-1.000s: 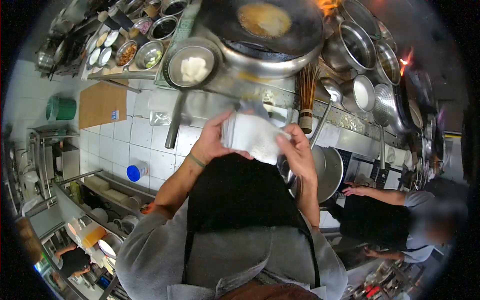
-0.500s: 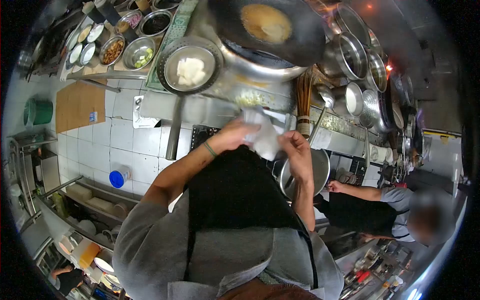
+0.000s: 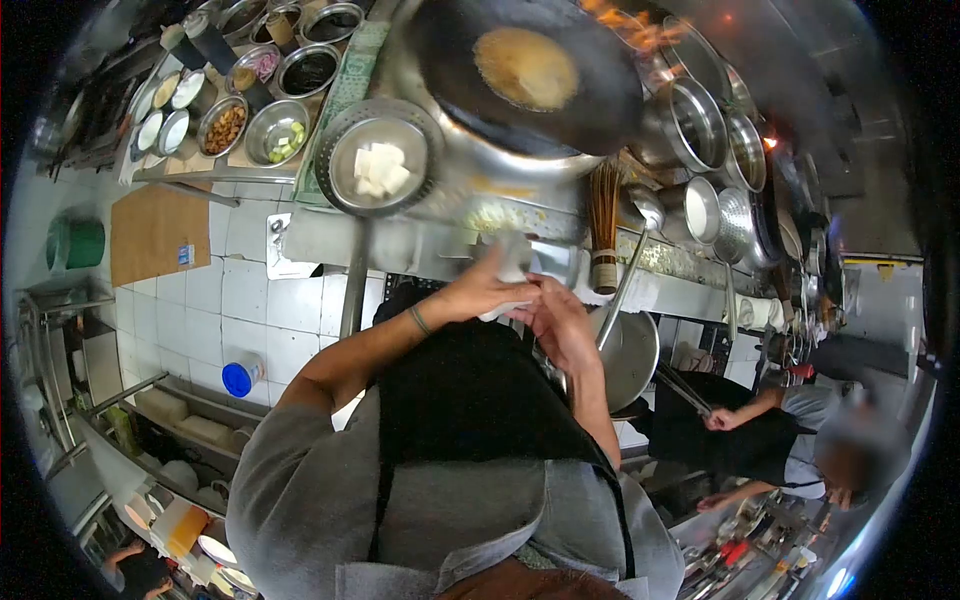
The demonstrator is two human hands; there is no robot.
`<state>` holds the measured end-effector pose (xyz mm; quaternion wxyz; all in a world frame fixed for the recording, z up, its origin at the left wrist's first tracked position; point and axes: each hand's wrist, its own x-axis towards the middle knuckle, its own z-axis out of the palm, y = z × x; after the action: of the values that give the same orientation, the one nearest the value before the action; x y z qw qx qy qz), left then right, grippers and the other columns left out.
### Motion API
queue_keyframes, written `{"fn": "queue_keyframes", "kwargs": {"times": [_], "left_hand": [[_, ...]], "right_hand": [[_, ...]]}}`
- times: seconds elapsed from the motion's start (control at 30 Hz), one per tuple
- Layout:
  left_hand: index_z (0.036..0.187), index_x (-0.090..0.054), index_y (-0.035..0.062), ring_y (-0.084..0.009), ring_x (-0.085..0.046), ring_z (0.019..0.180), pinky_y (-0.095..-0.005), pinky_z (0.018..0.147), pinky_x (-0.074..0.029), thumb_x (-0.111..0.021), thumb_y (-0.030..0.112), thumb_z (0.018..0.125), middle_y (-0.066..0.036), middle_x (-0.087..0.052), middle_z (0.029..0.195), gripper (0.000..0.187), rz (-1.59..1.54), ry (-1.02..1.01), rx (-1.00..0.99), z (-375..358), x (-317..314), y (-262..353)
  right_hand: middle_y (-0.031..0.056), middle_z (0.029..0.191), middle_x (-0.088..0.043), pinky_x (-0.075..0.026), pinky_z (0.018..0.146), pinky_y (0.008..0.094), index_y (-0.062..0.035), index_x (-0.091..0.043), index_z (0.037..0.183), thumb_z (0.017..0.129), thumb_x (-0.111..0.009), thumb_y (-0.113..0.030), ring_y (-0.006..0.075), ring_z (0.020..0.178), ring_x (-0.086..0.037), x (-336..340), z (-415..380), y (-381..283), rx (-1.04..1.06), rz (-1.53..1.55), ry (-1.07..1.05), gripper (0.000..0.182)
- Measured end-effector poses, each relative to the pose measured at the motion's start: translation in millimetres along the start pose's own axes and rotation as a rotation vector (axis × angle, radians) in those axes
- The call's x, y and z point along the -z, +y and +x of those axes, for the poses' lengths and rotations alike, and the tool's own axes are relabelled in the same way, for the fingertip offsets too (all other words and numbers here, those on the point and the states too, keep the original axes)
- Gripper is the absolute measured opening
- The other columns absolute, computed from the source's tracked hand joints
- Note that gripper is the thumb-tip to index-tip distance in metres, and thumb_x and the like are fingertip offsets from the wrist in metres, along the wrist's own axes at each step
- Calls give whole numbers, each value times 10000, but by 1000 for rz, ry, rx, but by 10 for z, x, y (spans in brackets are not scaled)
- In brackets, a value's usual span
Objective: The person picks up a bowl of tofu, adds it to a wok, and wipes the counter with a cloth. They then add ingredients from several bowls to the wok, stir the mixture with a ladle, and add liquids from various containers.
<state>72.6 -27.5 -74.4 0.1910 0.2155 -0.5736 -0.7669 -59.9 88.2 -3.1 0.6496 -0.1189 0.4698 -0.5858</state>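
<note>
Close in front of my black apron, my left hand [image 3: 485, 292] grips a bunched white cloth [image 3: 514, 262]. My right hand [image 3: 562, 325] meets it from the other side, fingers curled against the left fingertips and the cloth's lower edge. Part of the cloth is hidden behind the fingers. Beyond my hands, a large dark wok [image 3: 440, 60] holds a pool of brown liquid [image 3: 525, 68]. To its left, a perforated strainer [image 3: 328, 160] carries a metal bowl with white cubes [image 3: 380, 170].
At right are a bamboo brush [image 3: 605, 225], a ladle [image 3: 648, 210], metal pots [image 3: 700, 120] and a deep pot [image 3: 635, 360]. Flames [image 3: 630, 22] rise beyond the wok. Ingredient bowls [image 3: 278, 130] stand at upper left. A co-worker's hand [image 3: 722, 418] holds long metal handles at right.
My hands have come together around the cloth, which is more bunched up. Flames have flared up beyond the wok. The co-worker's hand has moved right and lower, with metal handles now visible.
</note>
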Motion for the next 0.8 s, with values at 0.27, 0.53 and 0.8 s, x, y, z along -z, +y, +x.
{"fn": "queue_keyframes", "kwargs": {"times": [0.27, 0.53, 0.8], "left_hand": [[1229, -486, -7, -233, -695, 876, -315, 617, -582, -515, 419, 1012, -145, -673, 1063, 479, -466, 104, 392, -182, 285, 27], [1313, -435, 66, -421, -609, 1076, -545, 932, -528, -209, 633, 998, -239, -570, 1215, 687, -933, 338, 121, 605, 717, 1042], [1155, -566, 174, -341, -553, 1038, -565, 919, -499, -394, 562, 1006, -132, -574, 1128, 450, -871, 414, 303, 1311, 810, 1034]], "right_hand": [[147, 1175, -670, -492, 908, 317, 10, -600, 1278, 994, -603, -268, 198, 1016, -651, 535, -337, -36, 310, -786, 409, 397], [284, 1166, -611, -483, 905, 469, 53, -611, 1183, 856, -716, -136, 444, 1062, -597, 1670, -443, 467, 412, -1439, 866, 392], [380, 1356, -431, -383, 1038, 522, 11, -331, 1459, 866, -703, -136, 537, 1235, -444, 1902, -330, 839, 595, -1379, 934, 715]]}}
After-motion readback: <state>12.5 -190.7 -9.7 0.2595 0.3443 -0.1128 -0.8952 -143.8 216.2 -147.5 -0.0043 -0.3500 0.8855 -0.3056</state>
